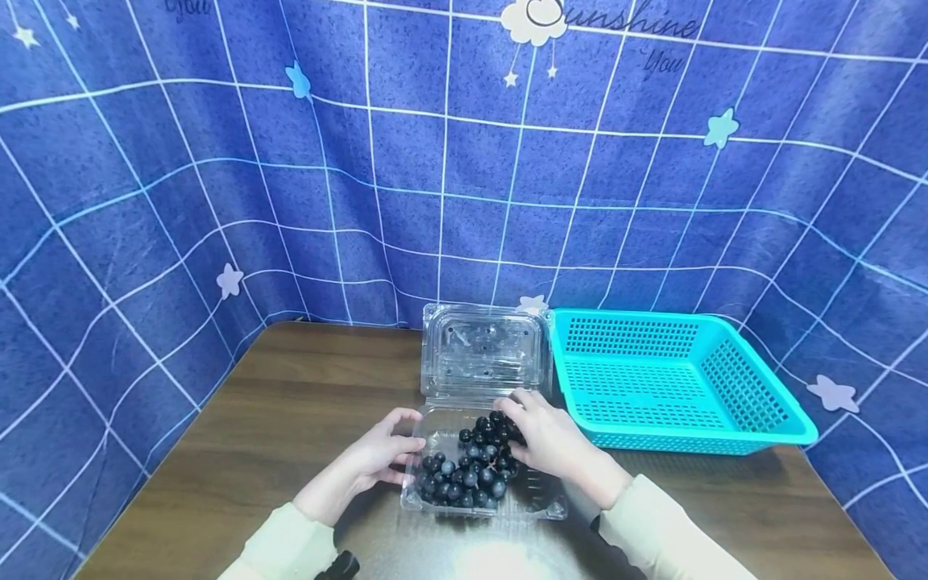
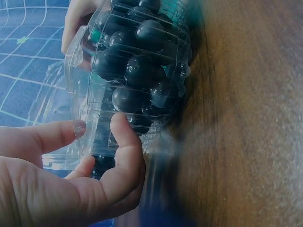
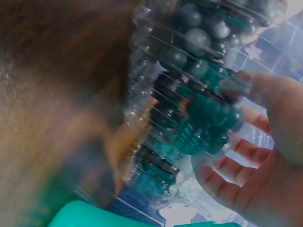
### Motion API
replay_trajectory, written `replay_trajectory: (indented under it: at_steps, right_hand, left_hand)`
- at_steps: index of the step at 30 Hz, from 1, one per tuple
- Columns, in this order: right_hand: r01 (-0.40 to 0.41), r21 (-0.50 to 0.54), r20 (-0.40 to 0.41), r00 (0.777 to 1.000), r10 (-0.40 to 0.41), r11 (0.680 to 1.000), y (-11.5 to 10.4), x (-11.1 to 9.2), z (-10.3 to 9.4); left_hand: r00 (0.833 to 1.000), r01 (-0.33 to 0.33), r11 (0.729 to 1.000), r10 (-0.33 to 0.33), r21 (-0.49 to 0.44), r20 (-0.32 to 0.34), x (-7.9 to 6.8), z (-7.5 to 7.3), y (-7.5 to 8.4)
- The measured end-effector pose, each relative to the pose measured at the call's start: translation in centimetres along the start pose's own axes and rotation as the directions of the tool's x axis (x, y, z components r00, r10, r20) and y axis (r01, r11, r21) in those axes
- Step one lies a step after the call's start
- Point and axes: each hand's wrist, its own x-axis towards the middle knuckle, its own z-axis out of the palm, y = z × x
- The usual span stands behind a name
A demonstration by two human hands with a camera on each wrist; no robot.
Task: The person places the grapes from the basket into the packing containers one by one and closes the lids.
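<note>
A clear plastic clamshell box (image 1: 540, 511) sits on the table with its lid hinged back. Dark grapes (image 1: 470, 477) in a bunch fill its left and middle part. My left hand (image 1: 380, 453) holds the box by its left side, thumb at the rim and fingers along the outer wall; the left wrist view shows fingertips against the clear plastic. Over the right part of the box, my right hand (image 1: 547, 435) grips the upper right end of the bunch with curled fingers. Its fingertips are partly hidden behind grapes in the head view.
Right of the box stands a turquoise plastic basket (image 1: 667, 440) with perforated walls, close beside the raised lid (image 1: 486, 358). A blue checked curtain (image 1: 406, 209) hangs behind the wooden table (image 1: 319, 379). A small black object (image 1: 341, 565) shows by the left sleeve.
</note>
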Motion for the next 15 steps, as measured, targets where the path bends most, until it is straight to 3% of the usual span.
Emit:
replay_trajectory:
  at_steps: [15]
  right_hand:
    - [0.019, -0.041, -0.025, 0.999, -0.020, 0.999, 0.2, 0.1, -3.5]
  left_hand:
    - [1.000, 0.006, 1.000, -0.006, -0.002, 0.018, -0.1, 0.0, 0.1]
